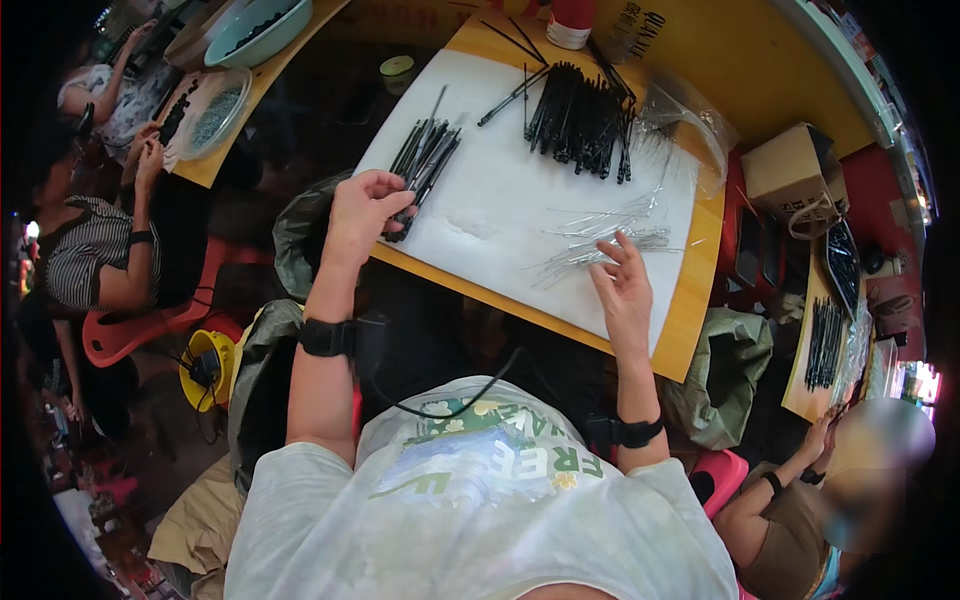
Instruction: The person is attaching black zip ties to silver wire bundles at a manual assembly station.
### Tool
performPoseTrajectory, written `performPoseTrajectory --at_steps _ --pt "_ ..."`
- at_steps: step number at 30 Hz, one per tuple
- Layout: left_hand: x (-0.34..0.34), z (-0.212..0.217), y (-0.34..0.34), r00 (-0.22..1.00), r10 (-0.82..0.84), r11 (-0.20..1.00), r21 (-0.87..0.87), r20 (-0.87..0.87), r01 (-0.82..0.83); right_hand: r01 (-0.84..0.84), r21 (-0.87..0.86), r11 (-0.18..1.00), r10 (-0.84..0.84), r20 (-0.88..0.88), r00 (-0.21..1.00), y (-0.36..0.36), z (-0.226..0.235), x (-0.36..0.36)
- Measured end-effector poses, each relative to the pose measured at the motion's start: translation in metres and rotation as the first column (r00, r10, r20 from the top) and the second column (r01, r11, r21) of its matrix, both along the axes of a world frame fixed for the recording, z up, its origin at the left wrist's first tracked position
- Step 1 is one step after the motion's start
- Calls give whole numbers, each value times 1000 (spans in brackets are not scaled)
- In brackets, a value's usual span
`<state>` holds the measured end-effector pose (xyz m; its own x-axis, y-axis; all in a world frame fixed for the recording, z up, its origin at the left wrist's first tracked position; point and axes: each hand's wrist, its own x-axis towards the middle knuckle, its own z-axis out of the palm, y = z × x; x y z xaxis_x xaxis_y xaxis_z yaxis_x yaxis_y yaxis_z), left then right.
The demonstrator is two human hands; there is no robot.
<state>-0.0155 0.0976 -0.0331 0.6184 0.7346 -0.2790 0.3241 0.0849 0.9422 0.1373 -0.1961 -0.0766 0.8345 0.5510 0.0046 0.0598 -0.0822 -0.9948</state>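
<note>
A row of thin black rods point(428, 160) lies at the left of the white board point(480, 200). My left hand point(362, 218) is at the near end of this row, fingers bent and thumb against the rods; how many it grips is hidden. On the board's right side, loose thin wire-like pieces point(610, 232), clear or silvery, are strewn across one another. Just over their near edge is my right hand point(627, 290), its thumb and fingers apart, with nothing visible between them. Farther back sits a large pile of black rods point(580, 120) with knobbed near ends.
A clear plastic bag point(700, 125) lies beside the big pile, near a red-and-white container point(570, 25). A cardboard box point(795, 175) stands to the right. Green cloth sacks point(725, 375) hang by the table. Other people sit at tables left and right.
</note>
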Motion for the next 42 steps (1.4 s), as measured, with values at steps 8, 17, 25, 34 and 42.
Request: performPoseTrajectory --at_steps 8,17,25,34,42 --pt "-1 -23 12 948 44 883 456 -317 111 244 -103 964 -221 199 955 -32 -18 12" --pt "125 3 21 941 -216 775 540 -261 328 294 -114 949 -266 214 940 -39 -16 8" --pt "226 -39 59 779 -83 531 634 -621 562 275 -96 957 -243 258 935 -31 -14 8" --pt "153 -2 47 912 -409 871 -303 -11 387 297 -19 955 -281 268 922 -39 -23 6" --pt "31 -45 -47 931 -195 639 -681 307 358 150 10 989 -128 586 800 -39 21 0"
